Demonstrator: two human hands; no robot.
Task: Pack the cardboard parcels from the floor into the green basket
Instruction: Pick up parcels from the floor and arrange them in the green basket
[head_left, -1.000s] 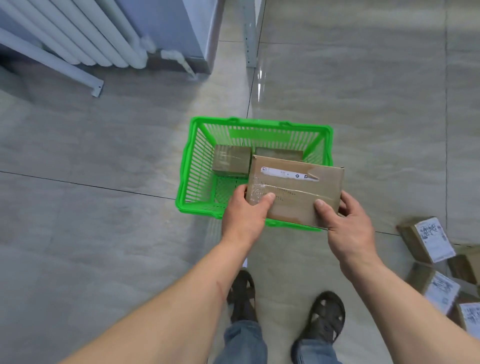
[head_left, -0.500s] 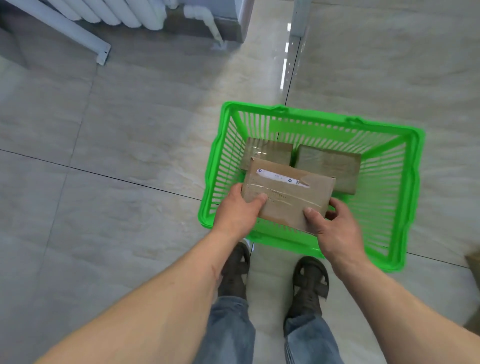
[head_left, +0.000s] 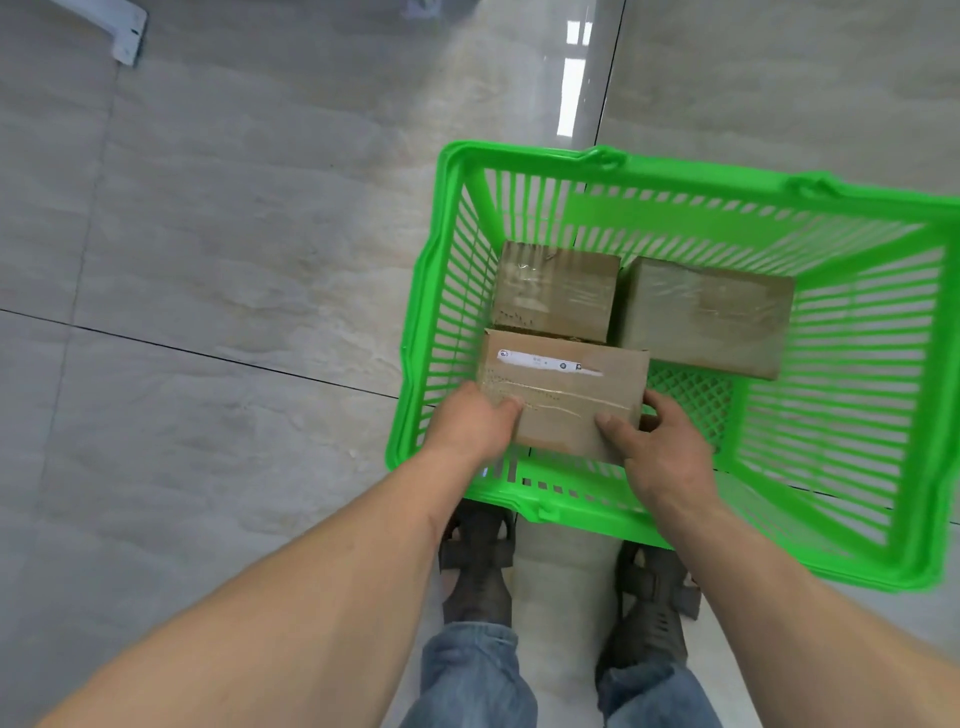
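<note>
Two hands on one parcel (head_left: 563, 400): our left hand (head_left: 475, 426) grips its near-left corner, right hand (head_left: 657, 447) grips the near-right edge, thumbs on top. It sits low in the near-left part of the green basket (head_left: 447, 218); we can't tell if it touches the bottom. Two more parcels (head_left: 558, 291) (head_left: 706, 317) lie at the far side. The basket's right rim is cut off. Label print is unreadable.
</note>
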